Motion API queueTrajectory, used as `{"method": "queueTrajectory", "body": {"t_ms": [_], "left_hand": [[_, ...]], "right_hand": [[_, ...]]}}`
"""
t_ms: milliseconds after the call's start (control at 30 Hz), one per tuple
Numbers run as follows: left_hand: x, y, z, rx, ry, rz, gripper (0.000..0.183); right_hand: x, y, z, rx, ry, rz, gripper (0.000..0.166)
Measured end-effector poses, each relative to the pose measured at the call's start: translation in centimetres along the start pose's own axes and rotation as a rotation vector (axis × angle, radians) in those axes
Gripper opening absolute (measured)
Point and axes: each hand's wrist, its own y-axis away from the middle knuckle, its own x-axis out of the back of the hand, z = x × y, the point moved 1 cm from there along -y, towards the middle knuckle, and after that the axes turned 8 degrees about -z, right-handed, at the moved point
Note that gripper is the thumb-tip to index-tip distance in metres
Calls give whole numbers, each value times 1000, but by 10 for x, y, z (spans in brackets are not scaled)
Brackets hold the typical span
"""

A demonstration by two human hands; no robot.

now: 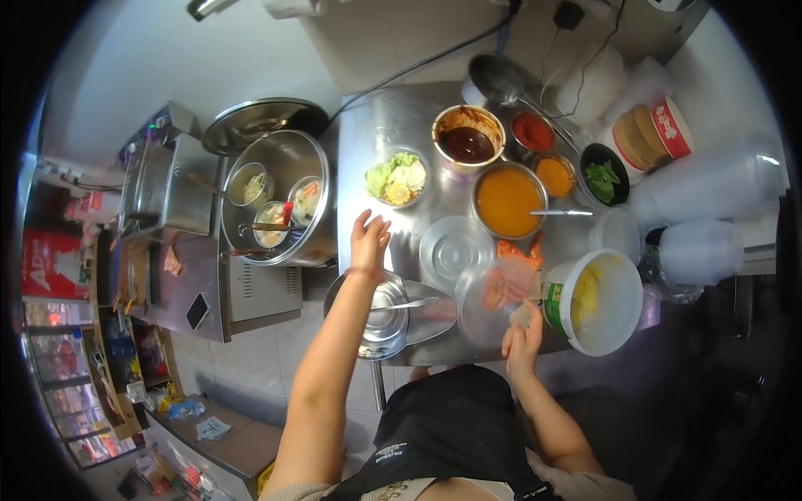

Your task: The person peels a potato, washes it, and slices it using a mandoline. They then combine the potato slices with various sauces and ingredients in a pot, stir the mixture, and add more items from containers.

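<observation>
My left hand (371, 241) is empty, its fingers apart, above the left part of the steel table. Just beyond it is a clear bowl (398, 177) of lettuce and a piece of corn. My right hand (524, 341) has its fingers bent at the right rim of a round translucent plastic piece (471, 307), a lid or bowl. Something small and pale (520, 316) shows at its fingertips; I cannot tell whether it is gripped. To its right a white plastic bucket (604, 335) with yellow contents leans tilted. A clear round container (457, 250) sits between my hands.
A steel pan of orange liquid (509, 200) with a utensil, a pot of dark sauce (467, 144) and a bowl of green leaves (603, 178) stand farther back. Left of the table, a large steel pot (319, 188) holds several strainer baskets. A ladle (407, 304) lies across steel lids or bowls near the front.
</observation>
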Motion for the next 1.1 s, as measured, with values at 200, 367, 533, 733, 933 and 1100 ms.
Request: {"method": "queueTrajectory", "body": {"t_ms": [200,367,533,733,933,1100], "left_hand": [[41,154,-11,-203,-662,-248,20],[76,248,-36,-292,-995,-67,21],[162,296,-105,-56,-1096,196,44],[183,281,-135,459,-284,14,40],[175,268,-115,378,-309,17,23],[171,284,-84,375,-331,19,21]], "right_hand": [[59,49,62,-209,182,-2,44],[100,31,50,-373,364,73,43],[112,4,33,-186,-28,283,51],[77,-24,22,-288,-43,107,45],[40,-180,-61,-44,-549,162,42],[41,-237,-51,-230,-572,165,32]]}}
